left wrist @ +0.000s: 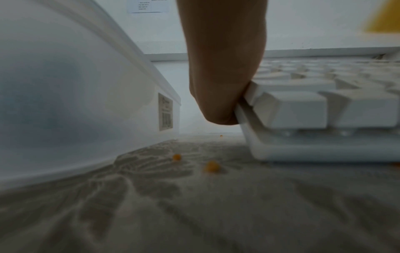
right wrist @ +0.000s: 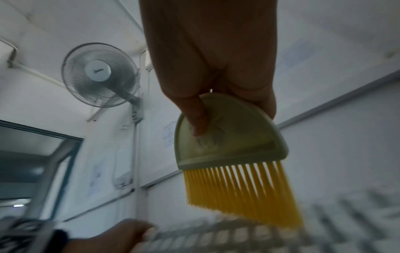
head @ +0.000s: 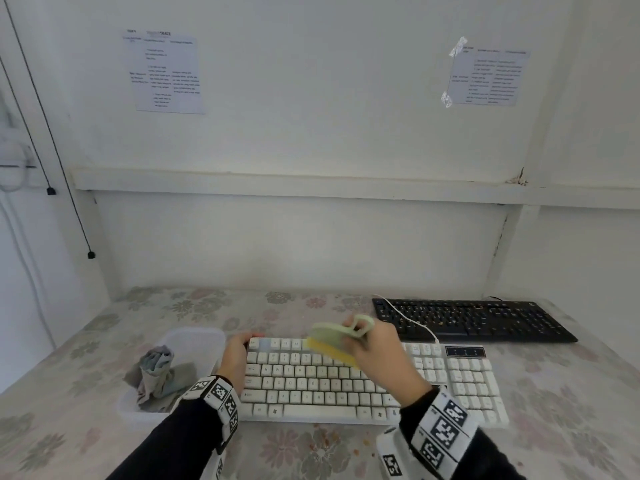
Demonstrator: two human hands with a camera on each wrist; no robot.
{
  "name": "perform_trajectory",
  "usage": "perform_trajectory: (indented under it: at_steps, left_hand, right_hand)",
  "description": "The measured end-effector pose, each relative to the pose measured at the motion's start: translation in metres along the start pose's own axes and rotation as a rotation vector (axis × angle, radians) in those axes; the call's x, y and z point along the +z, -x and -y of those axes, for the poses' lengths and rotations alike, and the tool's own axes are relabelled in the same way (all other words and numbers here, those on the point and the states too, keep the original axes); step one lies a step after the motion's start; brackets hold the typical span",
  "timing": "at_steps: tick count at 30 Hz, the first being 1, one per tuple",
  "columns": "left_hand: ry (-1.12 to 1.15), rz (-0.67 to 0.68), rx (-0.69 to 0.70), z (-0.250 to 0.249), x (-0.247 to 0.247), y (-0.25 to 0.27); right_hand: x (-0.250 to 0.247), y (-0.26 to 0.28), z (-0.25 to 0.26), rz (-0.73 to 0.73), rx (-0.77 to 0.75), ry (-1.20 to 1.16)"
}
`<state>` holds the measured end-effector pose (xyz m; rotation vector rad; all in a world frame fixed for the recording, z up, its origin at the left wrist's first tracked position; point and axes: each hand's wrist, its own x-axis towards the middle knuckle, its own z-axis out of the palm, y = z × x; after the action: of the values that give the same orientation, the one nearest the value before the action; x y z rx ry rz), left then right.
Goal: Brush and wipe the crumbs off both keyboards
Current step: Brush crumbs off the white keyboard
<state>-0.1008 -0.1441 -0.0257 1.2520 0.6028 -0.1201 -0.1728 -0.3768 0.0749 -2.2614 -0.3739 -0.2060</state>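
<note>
A white keyboard (head: 346,379) lies in the middle of the flowered tablecloth, and a black keyboard (head: 474,320) lies behind it to the right. My left hand (head: 235,355) grips the white keyboard's left end, and in the left wrist view the thumb (left wrist: 220,77) presses against that edge (left wrist: 324,109). My right hand (head: 377,355) holds a green brush (head: 332,336) with yellow bristles (right wrist: 242,193) tilted just above the upper key rows. Its thumb lies on the brush's green back (right wrist: 229,137). Orange crumbs (left wrist: 212,166) lie on the cloth beside the keyboard's left end.
A translucent plastic tub (head: 194,336) holding a crumpled grey cloth (head: 156,372) stands just left of my left hand. A white cable (head: 408,318) runs across the black keyboard's left end. More crumbs (head: 353,448) dot the cloth in front of the white keyboard. A wall stands behind the table.
</note>
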Motion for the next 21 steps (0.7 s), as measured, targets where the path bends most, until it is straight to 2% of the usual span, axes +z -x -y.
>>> perform_trajectory:
  at_steps: [4, 6, 10, 14, 21]
  left_hand:
    - [-0.003, 0.024, 0.042, 0.001, -0.003, -0.009]
    - [0.002, 0.044, 0.089, 0.005, -0.006, -0.023]
    - [0.001, 0.052, 0.107, -0.003, 0.001, -0.004]
    - [0.015, 0.032, 0.049, -0.003, 0.003, -0.004]
    - [0.028, 0.026, 0.043, 0.000, 0.002, -0.013]
  right_hand:
    - [0.049, -0.013, 0.021, 0.155, -0.099, 0.001]
    - [0.062, -0.016, 0.027, 0.182, -0.130, 0.010]
    - [0.074, -0.019, 0.030, 0.211, -0.193, 0.078]
    - [0.075, -0.017, 0.018, 0.162, -0.160, 0.177]
    - [0.053, -0.008, -0.006, 0.146, -0.085, 0.239]
